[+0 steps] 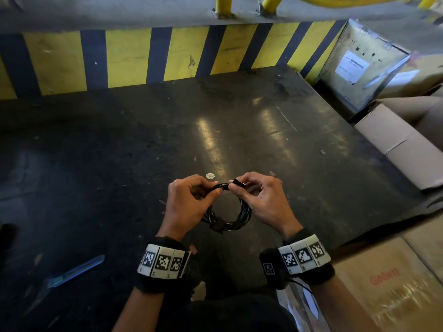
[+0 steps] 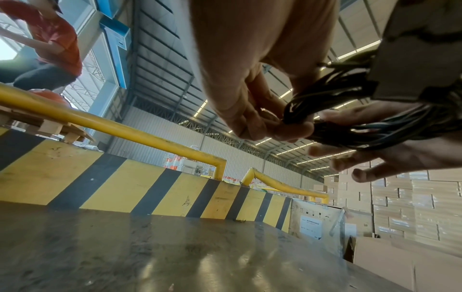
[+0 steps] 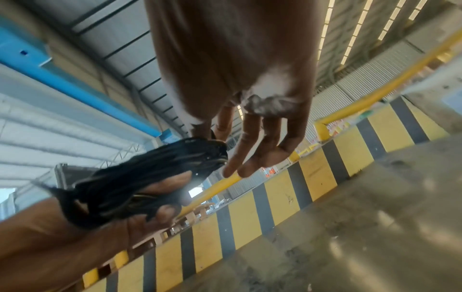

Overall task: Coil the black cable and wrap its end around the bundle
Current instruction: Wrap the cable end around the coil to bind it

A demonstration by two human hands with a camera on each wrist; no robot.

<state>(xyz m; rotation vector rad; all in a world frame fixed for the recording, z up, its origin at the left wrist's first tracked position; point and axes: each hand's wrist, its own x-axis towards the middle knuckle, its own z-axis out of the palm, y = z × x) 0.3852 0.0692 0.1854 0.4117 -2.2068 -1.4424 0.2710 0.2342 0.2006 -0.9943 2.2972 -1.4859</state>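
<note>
The black cable (image 1: 242, 215) hangs as a round coil of several loops between my two hands, above the dark floor. My left hand (image 1: 191, 200) pinches the top of the bundle (image 2: 332, 122) with thumb and curled fingers. My right hand (image 1: 251, 190) pinches the cable's black end plug (image 1: 239, 182) right beside the left thumb, its other fingers spread loosely. In the right wrist view the bundle (image 3: 140, 185) lies across the left hand's fingers (image 3: 160, 215), blurred. A small wrapped section (image 1: 218, 225) sits at the coil's bottom.
Dark glossy floor (image 1: 167, 140) lies below, bounded by a yellow-and-black striped curb (image 1: 148, 56) ahead. Cardboard boxes (image 1: 402, 149) line the right side. A blue strip (image 1: 76, 271) lies on the floor at lower left. A person in an orange shirt (image 2: 55, 39) crouches beyond the yellow rail (image 2: 112, 126).
</note>
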